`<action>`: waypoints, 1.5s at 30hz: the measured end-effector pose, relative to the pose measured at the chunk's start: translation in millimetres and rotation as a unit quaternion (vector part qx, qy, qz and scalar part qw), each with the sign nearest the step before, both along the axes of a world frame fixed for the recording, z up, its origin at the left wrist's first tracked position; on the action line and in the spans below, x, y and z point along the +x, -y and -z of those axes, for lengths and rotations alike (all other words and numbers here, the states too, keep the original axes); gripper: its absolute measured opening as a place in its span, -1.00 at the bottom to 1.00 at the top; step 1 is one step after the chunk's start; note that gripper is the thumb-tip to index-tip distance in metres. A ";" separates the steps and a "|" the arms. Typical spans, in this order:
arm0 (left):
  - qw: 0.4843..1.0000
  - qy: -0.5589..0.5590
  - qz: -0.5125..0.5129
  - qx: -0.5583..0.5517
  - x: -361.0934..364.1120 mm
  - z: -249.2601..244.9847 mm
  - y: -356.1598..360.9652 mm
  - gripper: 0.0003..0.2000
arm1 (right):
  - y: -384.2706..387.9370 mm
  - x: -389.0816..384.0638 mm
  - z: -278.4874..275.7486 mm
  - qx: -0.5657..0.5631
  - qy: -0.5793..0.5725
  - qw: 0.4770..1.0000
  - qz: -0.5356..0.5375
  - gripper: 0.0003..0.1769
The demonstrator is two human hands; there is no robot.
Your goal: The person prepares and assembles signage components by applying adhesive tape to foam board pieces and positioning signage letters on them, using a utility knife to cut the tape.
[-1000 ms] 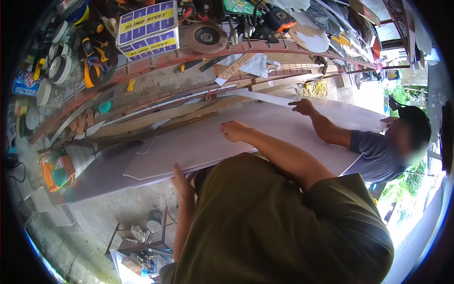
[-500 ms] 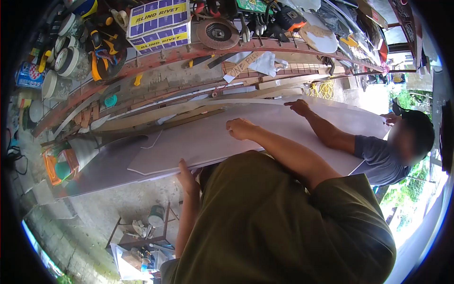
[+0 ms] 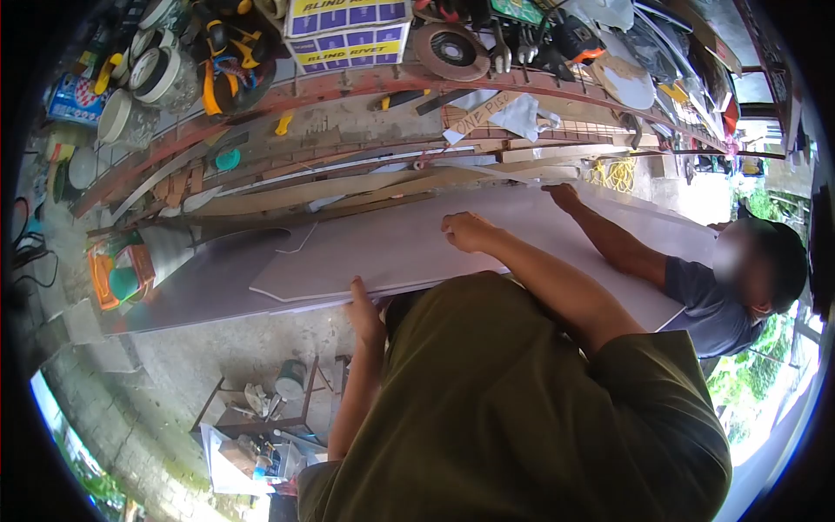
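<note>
A long pale sheet panel with an angled end lies on top of a larger grey sheet. At the near edge, my left hand grips the pale panel, its thumb up on the edge and its other fingers mostly hidden. My right hand is closed over the middle of the panel, fingers curled. What it holds, if anything, is too small to make out. To the right, another person's hand rests at the panel's far edge.
A co-worker in a dark cap leans in at the right. Behind the panel stands a red metal shelf frame with a blind rivet box, a sanding disc and jars. An orange box sits left. Below is a low metal stand.
The view has shifted, so the scene sits further right. My left hand still grips the panel's near edge, and my right hand stays closed over it. The co-worker's head is turned lower.
</note>
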State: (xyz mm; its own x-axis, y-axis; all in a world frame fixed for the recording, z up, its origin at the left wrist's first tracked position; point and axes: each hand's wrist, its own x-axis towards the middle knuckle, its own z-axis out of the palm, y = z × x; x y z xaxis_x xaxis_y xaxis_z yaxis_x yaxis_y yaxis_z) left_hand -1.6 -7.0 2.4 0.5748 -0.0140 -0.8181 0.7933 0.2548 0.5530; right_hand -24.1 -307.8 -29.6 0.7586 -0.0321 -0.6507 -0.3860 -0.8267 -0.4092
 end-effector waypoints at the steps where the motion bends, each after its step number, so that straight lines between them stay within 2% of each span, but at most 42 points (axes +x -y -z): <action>1: 1.000 -0.003 -0.007 -0.005 0.1 0.6 -0.1 -0.41 | 0.2 -0.4 0.6 0.001 0.003 1.000 0.001 -0.69; 17: 1.000 -0.017 0.005 0.001 -0.7 5.9 -0.9 -0.48 | -0.6 2.3 -7.8 0.011 0.005 1.000 0.017 -0.70; 20: 0.999 -0.022 -0.022 0.015 3.0 -11.2 6.5 -0.48 | 0.3 6.0 -11.2 0.009 -0.019 1.000 0.017 -0.69; 23: 1.000 -0.007 -0.015 0.010 -1.8 5.7 1.2 -0.49 | 0.7 3.3 -3.2 -0.010 -0.022 1.000 0.002 -0.69; 26: 1.000 0.001 -0.012 -0.003 -0.7 1.9 1.6 -0.50 | -3.0 8.1 -14.5 0.005 -0.036 0.999 -0.007 -0.67; 29: 0.999 0.004 -0.018 -0.032 -0.3 5.5 -0.8 -0.47 | -10.1 14.9 -31.8 0.051 -0.047 0.997 -0.032 -0.58; 35: 1.000 -0.011 -0.003 -0.027 2.4 0.2 -2.7 -0.48 | -36.8 25.9 -62.5 0.136 -0.098 0.983 -0.074 -0.23; 38: 0.998 0.057 0.006 -0.012 -10.3 38.8 -11.4 -0.50 | -47.0 24.4 -71.7 0.177 -0.098 0.973 -0.108 -0.15; 45: 0.998 0.004 0.028 -0.047 5.3 -0.6 -8.8 -0.50 | -61.9 30.2 -66.4 0.171 -0.084 0.970 -0.153 -0.07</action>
State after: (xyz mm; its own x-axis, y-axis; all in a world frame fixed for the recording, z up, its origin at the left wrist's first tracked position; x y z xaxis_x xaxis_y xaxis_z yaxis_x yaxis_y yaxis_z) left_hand 3.7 1.8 3.0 0.5777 -0.1227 -0.8070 0.8033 0.2609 0.5354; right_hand 6.1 -245.9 36.8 0.5809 0.4170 -0.6991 -0.2296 -0.7400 -0.6322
